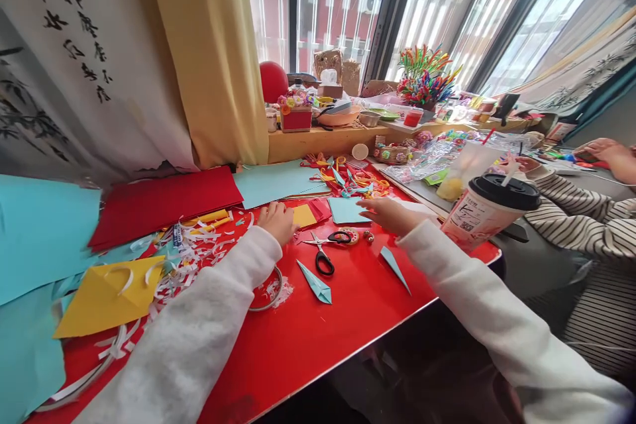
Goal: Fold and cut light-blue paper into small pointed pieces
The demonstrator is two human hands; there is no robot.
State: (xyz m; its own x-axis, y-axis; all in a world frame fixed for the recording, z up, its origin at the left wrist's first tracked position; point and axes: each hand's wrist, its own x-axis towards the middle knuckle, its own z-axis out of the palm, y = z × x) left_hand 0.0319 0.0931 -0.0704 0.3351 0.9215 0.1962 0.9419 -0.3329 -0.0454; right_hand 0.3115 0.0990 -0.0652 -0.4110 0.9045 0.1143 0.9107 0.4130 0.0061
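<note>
- Light blue paper [346, 211]: square, lying flat at the fingertips of the right hand [389, 214].
- Yellow paper [303, 216]: small, flat, just beside the left hand [278, 221].
- Red paper [320, 210]: flat, between both hands.

You get bright daylight from the windows [338, 6], whose panes wash out nearly white in places. Your red table [308, 358] carries a soft sheen, while the area below its edge falls dark. Straight lines bend and stretch towards your frame edges, and your hands [279, 222] look slightly soft.
</note>
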